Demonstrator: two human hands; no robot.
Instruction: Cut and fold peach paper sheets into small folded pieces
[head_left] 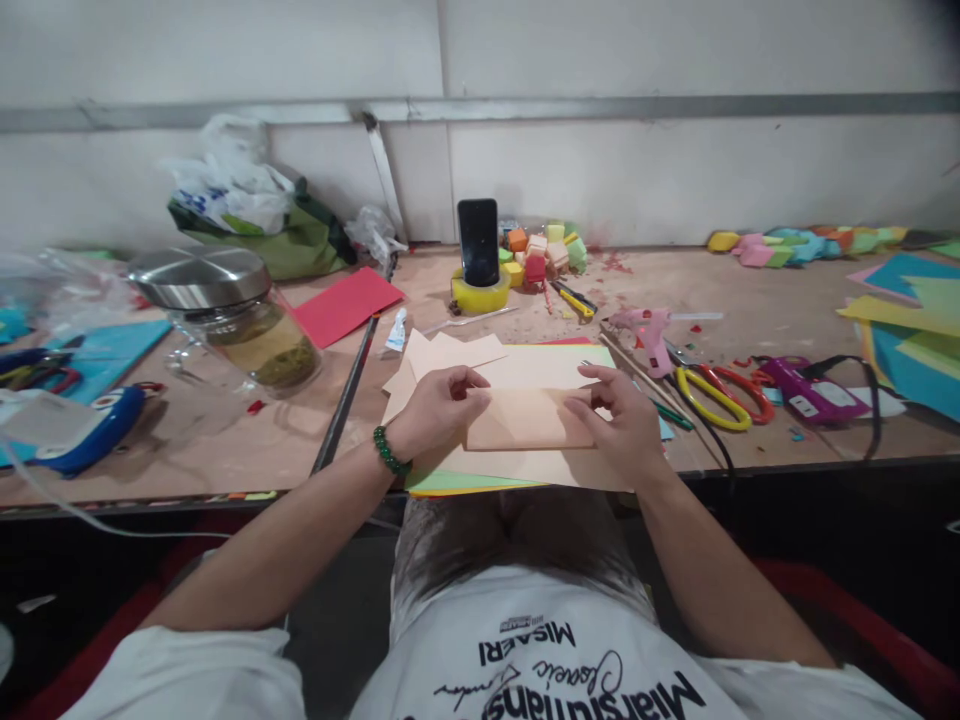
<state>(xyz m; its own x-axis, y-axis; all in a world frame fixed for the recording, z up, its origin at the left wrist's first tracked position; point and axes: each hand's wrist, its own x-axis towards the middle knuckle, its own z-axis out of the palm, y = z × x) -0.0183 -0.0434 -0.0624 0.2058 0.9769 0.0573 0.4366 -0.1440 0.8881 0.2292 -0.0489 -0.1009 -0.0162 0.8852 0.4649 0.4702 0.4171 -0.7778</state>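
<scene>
Currently pinching folded peach paper [529,422] at left end with left hand [441,408], at right end with right hand [624,415]; holding it in narrow grip over paper stack [525,467] on counter [660,275].

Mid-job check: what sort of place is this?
Probably a papercraft workspace, perhaps a small workshop. A pink glue gun lies on the worktable, small colored paper pieces are piled near the wall, and peach paper is between the left hand and right hand.
</scene>
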